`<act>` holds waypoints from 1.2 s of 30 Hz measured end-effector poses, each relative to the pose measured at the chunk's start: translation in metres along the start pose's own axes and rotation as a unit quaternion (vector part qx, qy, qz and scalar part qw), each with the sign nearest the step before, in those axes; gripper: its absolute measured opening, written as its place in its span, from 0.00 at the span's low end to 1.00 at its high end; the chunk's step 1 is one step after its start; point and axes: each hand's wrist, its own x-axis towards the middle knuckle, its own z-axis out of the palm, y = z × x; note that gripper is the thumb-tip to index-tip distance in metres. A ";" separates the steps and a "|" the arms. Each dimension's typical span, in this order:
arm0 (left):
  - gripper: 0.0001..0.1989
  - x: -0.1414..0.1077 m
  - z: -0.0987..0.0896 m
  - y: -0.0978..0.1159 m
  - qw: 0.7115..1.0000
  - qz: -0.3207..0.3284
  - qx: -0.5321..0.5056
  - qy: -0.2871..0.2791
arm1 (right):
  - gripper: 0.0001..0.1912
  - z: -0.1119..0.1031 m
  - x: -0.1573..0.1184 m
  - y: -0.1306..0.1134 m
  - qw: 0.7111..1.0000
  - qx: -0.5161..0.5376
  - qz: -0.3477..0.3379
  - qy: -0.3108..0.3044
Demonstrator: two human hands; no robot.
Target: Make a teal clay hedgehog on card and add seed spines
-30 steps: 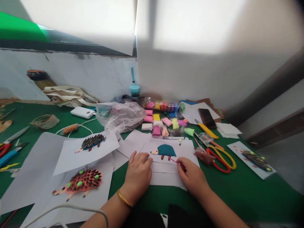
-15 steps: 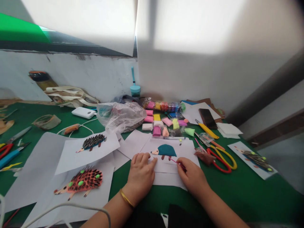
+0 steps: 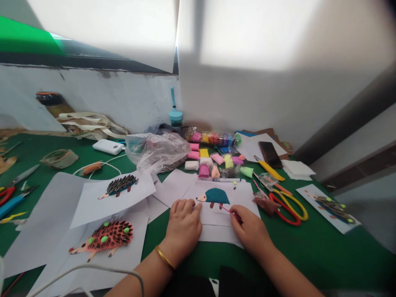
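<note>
A blue clay hedgehog (image 3: 216,196) with a pale face and brown feet lies on white paper (image 3: 244,198) in front of me. My right hand (image 3: 249,227) is closed on a thin pink tool (image 3: 225,208), whose tip touches the area by a brown foot under the body. My left hand (image 3: 185,225), with a gold bangle (image 3: 165,257) on the wrist, rests on the left edge of the paper, fingers spread and holding nothing, the index finger just below the hedgehog's head.
Clay packets (image 3: 204,171) and a plastic bag (image 3: 157,150) lie behind the paper. Red and yellow scissors (image 3: 289,210), a cutter (image 3: 270,169) and a phone (image 3: 269,153) are at right. A red hedgehog (image 3: 108,237) and a seed-covered one (image 3: 121,185) lie at left.
My left index finger has drawn back slightly toward the other fingers. My right hand and the pink tool have hardly moved.
</note>
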 end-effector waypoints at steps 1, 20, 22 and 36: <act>0.19 0.000 0.001 0.001 1.000 0.005 -0.001 -0.006 | 0.10 0.000 0.000 0.000 1.000 0.002 0.002 0.001; 0.18 -0.002 0.001 0.003 1.000 0.015 0.002 -0.002 | 0.10 0.002 0.000 0.001 1.000 0.001 0.005 0.004; 0.18 -0.002 0.002 0.003 1.000 0.011 0.003 0.004 | 0.10 0.002 0.000 0.002 1.000 0.000 0.005 0.002; 0.18 -0.003 0.002 0.005 1.000 0.020 0.002 -0.003 | 0.11 0.001 0.000 0.001 1.000 -0.004 -0.001 0.005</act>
